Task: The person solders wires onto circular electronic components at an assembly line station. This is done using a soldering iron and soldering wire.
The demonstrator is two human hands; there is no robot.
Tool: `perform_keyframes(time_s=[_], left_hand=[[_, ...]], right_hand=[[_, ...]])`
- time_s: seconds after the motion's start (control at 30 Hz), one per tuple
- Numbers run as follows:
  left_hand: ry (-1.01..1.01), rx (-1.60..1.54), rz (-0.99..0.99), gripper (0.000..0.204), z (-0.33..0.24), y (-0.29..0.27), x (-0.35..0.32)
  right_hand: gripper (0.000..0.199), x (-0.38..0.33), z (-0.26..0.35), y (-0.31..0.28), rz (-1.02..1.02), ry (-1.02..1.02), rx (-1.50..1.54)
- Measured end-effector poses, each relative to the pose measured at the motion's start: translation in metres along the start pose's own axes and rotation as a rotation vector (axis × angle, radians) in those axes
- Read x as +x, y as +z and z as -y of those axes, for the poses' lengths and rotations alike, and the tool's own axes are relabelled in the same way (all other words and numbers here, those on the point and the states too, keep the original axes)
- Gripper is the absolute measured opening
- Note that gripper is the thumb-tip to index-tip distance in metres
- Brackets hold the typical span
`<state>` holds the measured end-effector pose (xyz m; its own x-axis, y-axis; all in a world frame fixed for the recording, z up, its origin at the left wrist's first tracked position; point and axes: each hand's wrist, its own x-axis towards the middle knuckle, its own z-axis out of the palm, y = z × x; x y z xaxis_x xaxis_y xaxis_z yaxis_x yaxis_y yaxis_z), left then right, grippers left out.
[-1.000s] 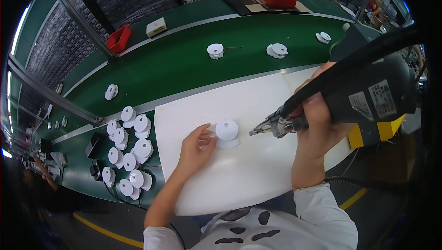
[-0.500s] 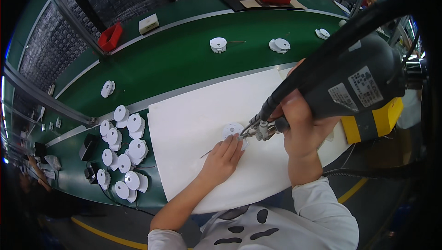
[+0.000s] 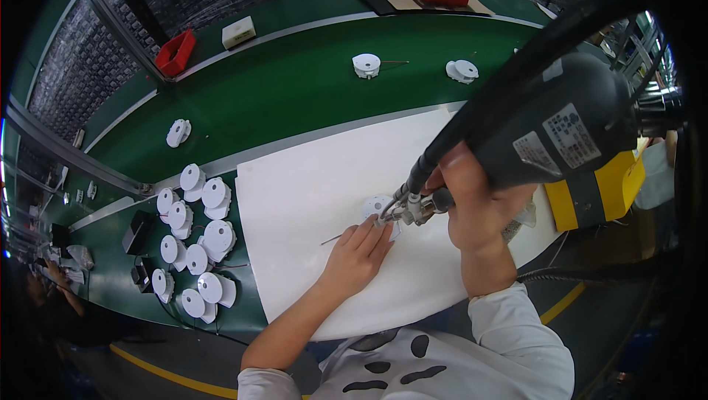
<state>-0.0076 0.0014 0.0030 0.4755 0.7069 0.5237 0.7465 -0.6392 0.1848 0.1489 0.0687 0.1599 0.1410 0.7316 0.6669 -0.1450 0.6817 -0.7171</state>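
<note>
My right hand (image 3: 479, 201) is wrapped round a bulky dark grey power screwdriver (image 3: 557, 123), which has a thick black hose and a metal nozzle (image 3: 413, 210). The nozzle's tip meets a small white round plastic part (image 3: 375, 204) lying on a white sheet (image 3: 310, 179). Whether the tip touches a screw cannot be made out. My left hand (image 3: 358, 249) presses its closed fingers on the near side of that part, right beside the nozzle, and covers some of it. A thin wire (image 3: 330, 240) sticks out to the left of the fingers.
Several similar white parts (image 3: 219, 236) cluster on the green surface at left, near black boxes (image 3: 139, 232). More white parts (image 3: 366, 66) are spread along the green conveyor belt (image 3: 287, 75). Red bins (image 3: 175, 53) stand beyond. A yellow-and-black object (image 3: 590, 197) stands at right.
The white parts on the belt have shifted to the right. The screwdriver and my right hand have moved slightly left; my left hand stays on the part.
</note>
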Motion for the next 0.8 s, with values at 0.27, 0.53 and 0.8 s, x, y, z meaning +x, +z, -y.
perform_keyframes(time_s=[0.27, 0.53, 0.8], left_hand=[[-0.001, 0.006, 0.006, 0.034, 0.000, -0.001, 0.001], [-0.001, -0.025, 0.033, 0.033, 0.001, -0.004, -0.001], [0.026, -0.241, -0.096, 0.036, 0.004, -0.010, 0.002]], right_hand=[[0.033, 0.001, 0.001, 0.002, -0.049, 0.036, -0.031], [0.022, 0.003, -0.005, 0.003, 0.118, -0.084, -0.070], [0.029, 0.014, 0.019, 0.006, -0.238, -0.024, 0.024]])
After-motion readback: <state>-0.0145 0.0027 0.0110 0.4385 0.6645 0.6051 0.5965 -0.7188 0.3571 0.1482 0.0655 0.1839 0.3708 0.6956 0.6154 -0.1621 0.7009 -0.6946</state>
